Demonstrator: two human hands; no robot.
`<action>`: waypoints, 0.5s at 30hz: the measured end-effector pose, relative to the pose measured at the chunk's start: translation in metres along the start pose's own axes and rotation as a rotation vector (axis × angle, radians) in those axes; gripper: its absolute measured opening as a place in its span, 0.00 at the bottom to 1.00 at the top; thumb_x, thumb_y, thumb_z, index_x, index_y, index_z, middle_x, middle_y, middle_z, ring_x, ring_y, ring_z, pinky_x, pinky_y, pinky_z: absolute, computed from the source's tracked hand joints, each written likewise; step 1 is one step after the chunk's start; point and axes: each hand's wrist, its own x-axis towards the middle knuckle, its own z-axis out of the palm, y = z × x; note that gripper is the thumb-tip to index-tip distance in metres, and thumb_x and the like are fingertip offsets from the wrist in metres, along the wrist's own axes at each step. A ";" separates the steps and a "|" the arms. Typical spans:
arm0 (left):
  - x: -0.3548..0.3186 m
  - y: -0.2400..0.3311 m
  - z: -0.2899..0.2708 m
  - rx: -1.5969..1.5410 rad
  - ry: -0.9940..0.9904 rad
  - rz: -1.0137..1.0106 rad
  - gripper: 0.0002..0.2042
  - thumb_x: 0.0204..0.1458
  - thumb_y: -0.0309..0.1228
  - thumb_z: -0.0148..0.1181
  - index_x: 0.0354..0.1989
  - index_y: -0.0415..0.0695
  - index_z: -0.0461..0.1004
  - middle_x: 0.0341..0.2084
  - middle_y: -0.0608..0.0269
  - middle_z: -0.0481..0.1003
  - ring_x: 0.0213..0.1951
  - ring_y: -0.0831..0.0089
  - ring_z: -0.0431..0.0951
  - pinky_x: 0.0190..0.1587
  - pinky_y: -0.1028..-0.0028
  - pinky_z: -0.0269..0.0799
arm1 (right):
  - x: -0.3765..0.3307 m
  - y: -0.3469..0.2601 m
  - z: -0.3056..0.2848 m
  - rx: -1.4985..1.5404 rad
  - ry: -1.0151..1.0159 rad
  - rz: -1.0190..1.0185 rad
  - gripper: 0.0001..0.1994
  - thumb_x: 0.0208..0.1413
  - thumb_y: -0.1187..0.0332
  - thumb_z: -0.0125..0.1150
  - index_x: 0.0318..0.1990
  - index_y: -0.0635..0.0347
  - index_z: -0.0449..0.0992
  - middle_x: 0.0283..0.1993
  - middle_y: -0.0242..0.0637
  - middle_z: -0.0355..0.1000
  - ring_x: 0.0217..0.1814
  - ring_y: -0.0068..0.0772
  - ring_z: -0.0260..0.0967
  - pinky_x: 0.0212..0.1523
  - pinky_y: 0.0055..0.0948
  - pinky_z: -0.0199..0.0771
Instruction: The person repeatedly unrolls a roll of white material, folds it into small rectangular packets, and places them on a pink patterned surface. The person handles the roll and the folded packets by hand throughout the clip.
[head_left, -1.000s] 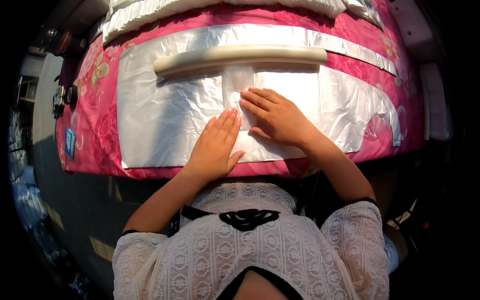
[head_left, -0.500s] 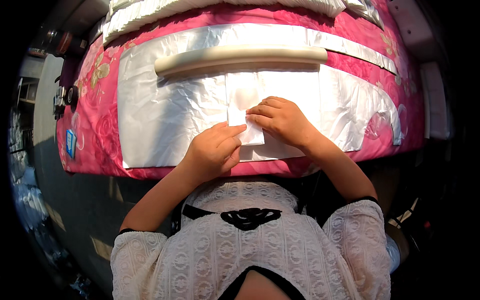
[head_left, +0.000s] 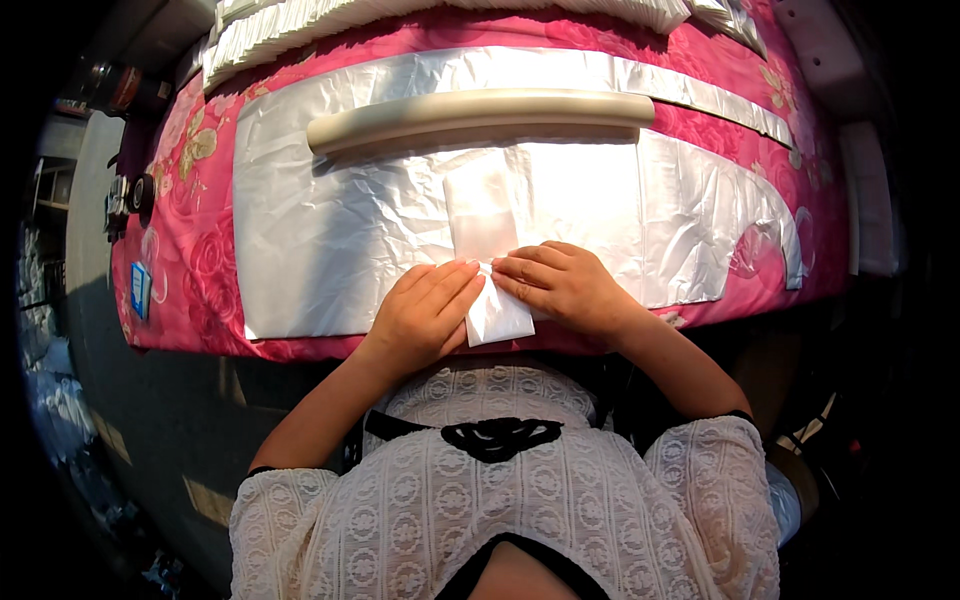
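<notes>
A narrow, folded white plastic bag (head_left: 482,205) lies lengthwise on a larger white plastic sheet (head_left: 285,230), its near end reaching the table's front edge. My left hand (head_left: 425,312) is closed at its left side, fingertips gripping it midway along. Opposite, my right hand (head_left: 565,288) pinches the bag at the same height, and the fingertips of both hands nearly meet. The thumbs are mostly hidden. Beyond the hands, a long cream-coloured tube (head_left: 480,110) rests across the sheet.
A pink floral cloth (head_left: 205,265) covers the table. Stacks of folded white plastic (head_left: 440,10) line the far edge. At the left are a dark jar (head_left: 130,88), a small device with a round black part (head_left: 130,195) and a blue-and-white packet (head_left: 139,290).
Both hands have moved toward me, drawing the folded plastic bag nearer, so its near end now lies at the table's front edge. The tube has stayed in place.
</notes>
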 end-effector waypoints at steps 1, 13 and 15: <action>0.000 -0.001 0.001 0.003 0.020 -0.006 0.19 0.38 0.28 0.59 0.42 0.37 0.72 0.43 0.54 0.72 0.45 0.64 0.73 0.47 0.65 0.66 | -0.001 0.000 0.000 0.002 0.002 0.008 0.17 0.43 0.70 0.53 0.44 0.59 0.72 0.46 0.33 0.70 0.47 0.31 0.67 0.45 0.28 0.70; 0.011 0.002 0.000 -0.110 0.049 -0.255 0.27 0.33 0.20 0.57 0.50 0.37 0.68 0.32 0.55 0.76 0.32 0.64 0.75 0.32 0.69 0.67 | 0.010 0.009 0.002 0.265 0.075 0.451 0.07 0.47 0.69 0.57 0.34 0.57 0.77 0.28 0.32 0.73 0.28 0.34 0.69 0.29 0.29 0.69; 0.021 0.000 -0.004 -0.207 0.039 -0.477 0.29 0.41 0.23 0.57 0.57 0.37 0.61 0.24 0.54 0.76 0.26 0.65 0.75 0.30 0.72 0.68 | 0.024 0.009 -0.007 0.401 -0.035 0.710 0.05 0.48 0.71 0.58 0.31 0.61 0.76 0.22 0.34 0.72 0.20 0.33 0.66 0.24 0.26 0.66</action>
